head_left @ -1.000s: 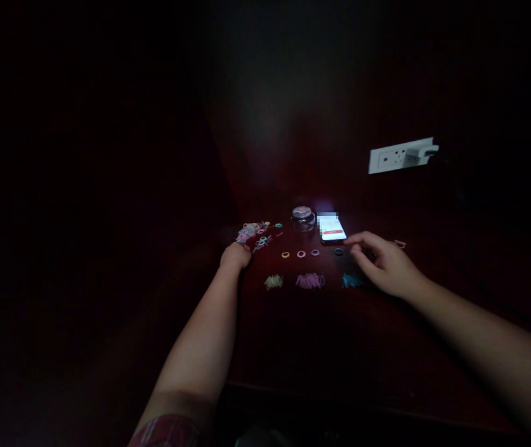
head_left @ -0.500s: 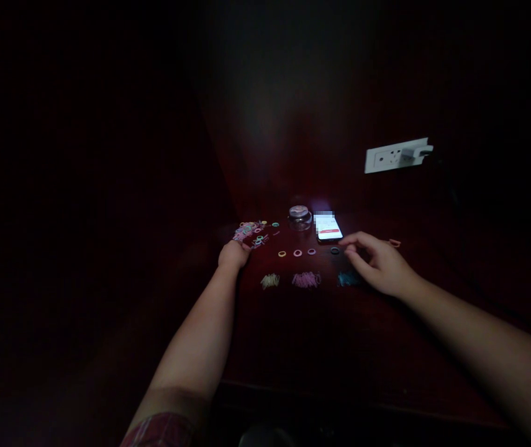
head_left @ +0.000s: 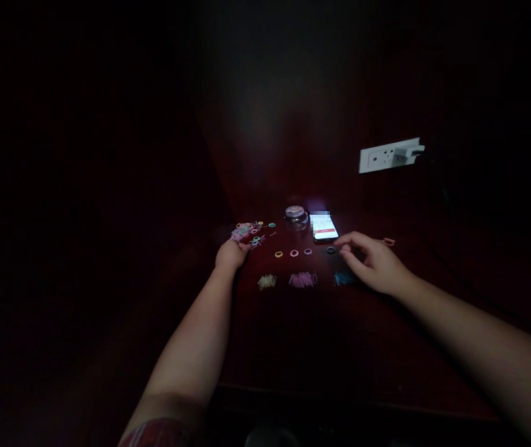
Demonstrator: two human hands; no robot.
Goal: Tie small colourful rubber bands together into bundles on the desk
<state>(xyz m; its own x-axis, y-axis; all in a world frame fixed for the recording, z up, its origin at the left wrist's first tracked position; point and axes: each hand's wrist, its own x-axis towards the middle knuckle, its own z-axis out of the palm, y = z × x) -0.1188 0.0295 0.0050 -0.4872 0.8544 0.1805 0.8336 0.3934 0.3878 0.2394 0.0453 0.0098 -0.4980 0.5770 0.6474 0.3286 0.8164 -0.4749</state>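
My left hand rests at the near edge of a mixed pile of small coloured hair ties; its thumb shows, but most of its fingers are hidden. My right hand hovers with curved fingers, index and thumb a little apart, and nothing visible between them. Close to its fingertips lies a dark ring-shaped hair tie. Left of that, in a row, are a purple ring, a pink ring and a yellow ring. Nearer me are a yellowish heap, a pink-purple heap and a blue heap, partly behind my right hand.
A clear jar with a lid stands behind the rings. Beside it a lit phone lies on the dark red table. An orange-pink item is beyond my right hand. A wall socket holds a plug.
The whole view has shifted slightly, moving things a little to the left. Both hands keep nearly the same places over the table; no heap or ring has visibly changed.
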